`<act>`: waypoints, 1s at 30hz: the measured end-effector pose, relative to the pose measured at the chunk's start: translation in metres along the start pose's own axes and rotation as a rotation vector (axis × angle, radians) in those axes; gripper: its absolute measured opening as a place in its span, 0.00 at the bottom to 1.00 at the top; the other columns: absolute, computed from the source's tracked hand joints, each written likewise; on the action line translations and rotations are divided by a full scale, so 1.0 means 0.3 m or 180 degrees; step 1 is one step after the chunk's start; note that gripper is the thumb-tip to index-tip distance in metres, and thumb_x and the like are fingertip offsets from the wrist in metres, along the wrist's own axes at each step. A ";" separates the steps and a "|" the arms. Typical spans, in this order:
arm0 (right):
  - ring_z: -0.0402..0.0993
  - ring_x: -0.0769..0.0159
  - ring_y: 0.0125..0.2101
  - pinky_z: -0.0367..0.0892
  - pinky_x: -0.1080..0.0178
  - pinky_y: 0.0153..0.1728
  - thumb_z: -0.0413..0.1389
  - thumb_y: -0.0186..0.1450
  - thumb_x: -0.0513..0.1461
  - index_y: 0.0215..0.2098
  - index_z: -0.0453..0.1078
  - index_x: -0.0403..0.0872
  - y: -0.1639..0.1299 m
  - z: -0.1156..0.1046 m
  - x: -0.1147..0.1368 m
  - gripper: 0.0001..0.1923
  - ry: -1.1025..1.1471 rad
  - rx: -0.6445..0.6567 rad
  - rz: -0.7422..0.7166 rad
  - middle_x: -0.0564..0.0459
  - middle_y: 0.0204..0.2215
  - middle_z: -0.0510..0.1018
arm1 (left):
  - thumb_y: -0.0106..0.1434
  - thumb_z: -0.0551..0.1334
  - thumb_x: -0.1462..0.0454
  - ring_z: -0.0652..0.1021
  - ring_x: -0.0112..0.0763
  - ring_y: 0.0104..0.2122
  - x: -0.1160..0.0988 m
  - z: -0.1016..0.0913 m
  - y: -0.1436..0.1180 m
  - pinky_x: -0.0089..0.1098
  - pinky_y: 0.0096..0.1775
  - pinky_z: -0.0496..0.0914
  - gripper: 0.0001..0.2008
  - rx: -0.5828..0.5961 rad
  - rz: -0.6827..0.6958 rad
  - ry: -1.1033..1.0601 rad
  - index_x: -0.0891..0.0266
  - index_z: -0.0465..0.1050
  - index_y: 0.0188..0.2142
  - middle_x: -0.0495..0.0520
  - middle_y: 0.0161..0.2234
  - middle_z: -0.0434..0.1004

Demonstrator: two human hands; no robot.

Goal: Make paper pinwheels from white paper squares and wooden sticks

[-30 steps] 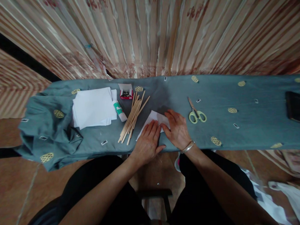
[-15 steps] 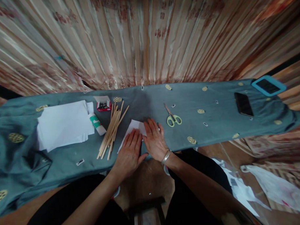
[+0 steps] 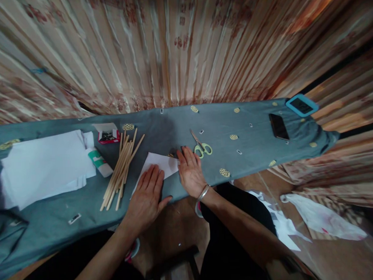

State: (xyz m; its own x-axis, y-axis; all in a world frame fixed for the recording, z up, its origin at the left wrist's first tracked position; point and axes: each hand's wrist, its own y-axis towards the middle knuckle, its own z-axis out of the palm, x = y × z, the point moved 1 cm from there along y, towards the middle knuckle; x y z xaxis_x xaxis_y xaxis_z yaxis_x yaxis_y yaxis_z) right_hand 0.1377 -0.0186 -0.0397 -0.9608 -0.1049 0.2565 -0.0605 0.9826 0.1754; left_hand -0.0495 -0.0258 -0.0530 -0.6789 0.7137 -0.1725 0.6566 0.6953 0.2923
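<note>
A folded piece of white paper [image 3: 166, 165] lies on the cloth-covered table in front of me, its upper corner pointing away. My left hand [image 3: 147, 191] rests flat on its left part, fingers stretched out and thumb apart. Over the paper's right end lies my right hand [image 3: 190, 170], palm down with fingers extended; it covers that tip. A silver bracelet [image 3: 204, 192] circles my right wrist. Just beyond the right hand are scissors [image 3: 202, 147] with pale green handles. Left of the paper lies a loose bundle of wooden sticks [image 3: 122, 171].
At the left lie a stack of white sheets [image 3: 46, 165], a green-and-white tube [image 3: 100, 162] and an open red box [image 3: 109, 136] of small dark pieces. A phone [image 3: 278, 126] and a blue-framed device [image 3: 302, 105] sit far right. Paper scraps [image 3: 284, 224] and a plastic bag [image 3: 325, 219] are on the floor.
My hands have moved apart, uncovering more of the paper between them. The right hand has slid to the paper's right end. The whole view has shifted, with the table things appearing farther left.
</note>
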 end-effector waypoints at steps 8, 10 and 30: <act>0.49 0.50 0.66 0.52 0.48 0.62 0.43 0.69 0.34 0.63 0.58 0.35 0.011 0.008 -0.009 0.25 0.0200 0.0012 0.0048 0.34 0.64 0.59 | 0.68 0.50 0.48 0.58 0.56 0.65 0.010 -0.011 -0.016 0.53 0.59 0.62 0.33 -0.0064 0.0147 0.0087 0.70 0.60 0.62 0.74 0.64 0.57; 0.51 0.50 0.66 0.53 0.48 0.62 0.42 0.69 0.34 0.63 0.59 0.35 0.011 0.010 -0.011 0.25 0.0262 -0.0024 0.0070 0.34 0.64 0.60 | 0.67 0.51 0.49 0.59 0.56 0.65 0.014 -0.022 -0.035 0.52 0.59 0.62 0.33 -0.0007 0.0154 0.0132 0.72 0.60 0.62 0.75 0.64 0.58; 0.55 0.47 0.62 0.58 0.47 0.57 0.43 0.65 0.30 0.60 0.62 0.33 0.005 0.049 -0.033 0.25 0.0166 -0.0138 -0.0023 0.32 0.61 0.64 | 0.63 0.61 0.59 0.62 0.56 0.63 -0.002 -0.109 -0.204 0.54 0.61 0.60 0.33 0.0222 -0.0172 0.0192 0.77 0.57 0.62 0.76 0.62 0.60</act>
State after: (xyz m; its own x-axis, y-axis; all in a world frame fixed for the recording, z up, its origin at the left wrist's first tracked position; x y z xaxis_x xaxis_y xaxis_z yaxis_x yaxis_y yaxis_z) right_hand 0.1432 -0.0138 -0.0560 -0.9450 -0.1209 0.3039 -0.0545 0.9744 0.2182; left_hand -0.1001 -0.0716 -0.0399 -0.7311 0.6700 -0.1286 0.6384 0.7383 0.2176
